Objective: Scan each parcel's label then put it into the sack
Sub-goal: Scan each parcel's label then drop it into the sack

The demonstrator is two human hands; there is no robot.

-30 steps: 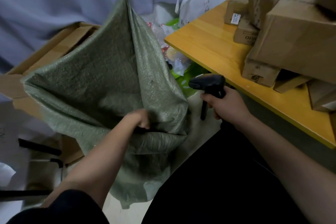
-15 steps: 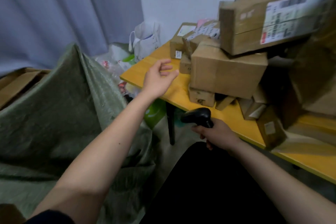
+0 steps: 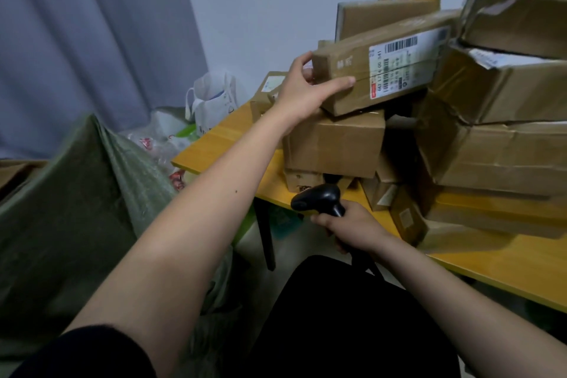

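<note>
A yellow wooden worktop [image 3: 214, 144] on dark legs stands against a pale wall, with a grey-blue curtain [image 3: 92, 40] hanging to the left. Brown cardboard boxes are heaped on it, several crushed and taped, the pile leaning high toward the right.

The top parcel [image 3: 377, 74] lies tilted on a plain box [image 3: 334, 144]. Its white label [image 3: 405, 63] faces the room, with a barcode along the upper edge, a red strip at the lower left corner and digits that seem to read "042 L7 4 00 541"; the smaller print is too fine to make out. Faint pale characters are stamped on the cardboard left of the label. Lower boxes carry small labels too blurred to read.

The left hand [image 3: 302, 90] grips the near end of that parcel, thumb stretched along the front face, fingers curled over the top corner. The right hand [image 3: 352, 227] is closed around the handle of a black scanner [image 3: 317, 198], held low in front of the worktop edge, below the pile and well apart from the label.

The green woven sack [image 3: 76, 209] slumps on the floor at the left, beside the person's knees; from here its inside is hidden. Behind it, by the wall, sit a white paper bag [image 3: 214, 95] with handles and some crumpled plastic bags [image 3: 159, 138], their contents unclear.
</note>
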